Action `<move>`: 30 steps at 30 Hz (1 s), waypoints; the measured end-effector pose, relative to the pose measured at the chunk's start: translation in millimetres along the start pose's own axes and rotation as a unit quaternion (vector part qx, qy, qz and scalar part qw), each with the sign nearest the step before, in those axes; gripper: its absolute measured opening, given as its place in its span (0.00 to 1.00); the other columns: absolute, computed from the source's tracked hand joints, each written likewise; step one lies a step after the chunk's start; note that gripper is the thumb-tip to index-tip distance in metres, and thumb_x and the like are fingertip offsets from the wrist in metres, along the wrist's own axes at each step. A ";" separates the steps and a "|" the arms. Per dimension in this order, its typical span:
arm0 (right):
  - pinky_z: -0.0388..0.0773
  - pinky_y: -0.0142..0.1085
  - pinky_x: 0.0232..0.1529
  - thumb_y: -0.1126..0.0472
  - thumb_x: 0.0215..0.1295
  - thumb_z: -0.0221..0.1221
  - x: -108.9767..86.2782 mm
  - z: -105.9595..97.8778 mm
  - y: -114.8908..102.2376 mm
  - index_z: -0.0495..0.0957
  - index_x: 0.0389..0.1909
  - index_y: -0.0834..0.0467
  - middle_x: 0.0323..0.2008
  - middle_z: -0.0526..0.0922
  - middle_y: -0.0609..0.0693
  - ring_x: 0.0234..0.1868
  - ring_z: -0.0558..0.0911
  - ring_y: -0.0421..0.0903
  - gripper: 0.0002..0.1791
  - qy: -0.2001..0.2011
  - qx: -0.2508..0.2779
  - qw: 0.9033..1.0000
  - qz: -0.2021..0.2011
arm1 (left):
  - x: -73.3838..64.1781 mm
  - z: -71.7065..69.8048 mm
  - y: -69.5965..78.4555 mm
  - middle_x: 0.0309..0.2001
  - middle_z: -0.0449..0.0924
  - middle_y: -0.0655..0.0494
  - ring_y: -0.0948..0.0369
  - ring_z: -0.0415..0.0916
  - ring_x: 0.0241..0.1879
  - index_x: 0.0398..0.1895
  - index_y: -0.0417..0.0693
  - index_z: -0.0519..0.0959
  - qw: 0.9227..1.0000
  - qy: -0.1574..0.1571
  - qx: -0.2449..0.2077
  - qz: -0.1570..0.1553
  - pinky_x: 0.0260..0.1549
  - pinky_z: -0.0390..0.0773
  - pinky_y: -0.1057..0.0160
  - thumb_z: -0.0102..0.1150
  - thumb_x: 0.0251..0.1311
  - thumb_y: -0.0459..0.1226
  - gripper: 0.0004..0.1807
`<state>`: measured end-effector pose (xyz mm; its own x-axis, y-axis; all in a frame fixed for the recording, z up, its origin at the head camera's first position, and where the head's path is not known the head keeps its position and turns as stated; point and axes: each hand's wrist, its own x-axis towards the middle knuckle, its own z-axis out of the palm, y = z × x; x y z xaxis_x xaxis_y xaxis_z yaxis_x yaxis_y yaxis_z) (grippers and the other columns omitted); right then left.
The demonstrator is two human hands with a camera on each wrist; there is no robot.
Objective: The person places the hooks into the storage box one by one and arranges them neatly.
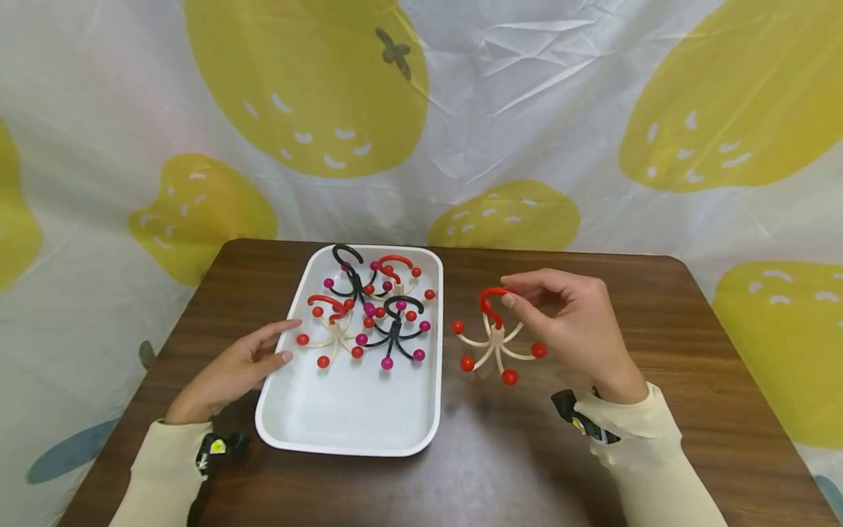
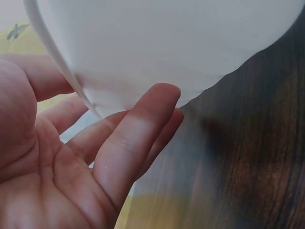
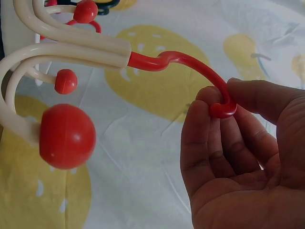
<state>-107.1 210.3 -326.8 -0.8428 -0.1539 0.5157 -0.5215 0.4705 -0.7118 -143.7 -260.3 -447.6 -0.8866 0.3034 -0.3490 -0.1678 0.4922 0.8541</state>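
My right hand (image 1: pixel 571 322) pinches the red hook of a cream rotating hanger (image 1: pixel 497 337) between thumb and fingertips, right of the tray. Its curved cream arms end in red balls and spread downward. In the right wrist view the red hook (image 3: pixel 200 69) curls between the thumb and index finger. A white tray (image 1: pixel 349 417) holds several similar hangers. My left hand (image 1: pixel 233 369) rests at the tray's left rim, thumb and index fingertips overlapping the edge. In the left wrist view, its relaxed fingers (image 2: pixel 128 138) lie against the tray's outer wall.
Inside the tray's far half are two black hangers (image 1: pixel 394 333) with magenta balls and two cream ones (image 1: pixel 337 333) with red hooks and balls. The brown wooden table (image 1: pixel 514 461) ends at a white curtain (image 1: pixel 474 102) with yellow fruit prints.
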 end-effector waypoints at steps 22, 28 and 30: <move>0.90 0.33 0.39 0.66 0.63 0.74 5.5 45.1 -22.3 0.91 0.47 0.57 0.41 0.93 0.47 0.34 0.90 0.39 0.12 -0.090 0.052 0.995 0.010 | -2.2 0.4 0.1 0.76 0.64 0.30 0.45 0.85 0.54 0.84 0.57 0.59 0.999 -0.011 -0.013 0.030 0.45 0.91 0.46 0.60 0.77 0.39 0.37; 0.90 0.34 0.40 0.67 0.63 0.74 7.0 62.3 -27.7 0.91 0.47 0.59 0.42 0.93 0.48 0.36 0.90 0.40 0.11 -0.101 0.078 0.992 -0.005 | -2.5 0.1 0.1 0.75 0.66 0.29 0.46 0.86 0.53 0.84 0.57 0.59 0.999 -0.011 -0.022 0.024 0.45 0.91 0.46 0.59 0.77 0.39 0.36; 0.90 0.35 0.40 0.68 0.63 0.73 7.4 68.3 -28.7 0.90 0.46 0.60 0.41 0.93 0.49 0.35 0.90 0.40 0.11 -0.101 0.089 0.991 -0.008 | -2.2 0.1 -0.1 0.73 0.67 0.29 0.47 0.86 0.52 0.84 0.57 0.58 0.999 -0.014 -0.029 0.024 0.44 0.91 0.47 0.59 0.78 0.39 0.36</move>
<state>-107.4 136.3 -335.1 -0.8343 -0.3399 0.4340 -0.5350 0.3094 -0.7862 -141.7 -260.9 -446.9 -0.8821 0.3478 -0.3176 -0.1512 0.4294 0.8904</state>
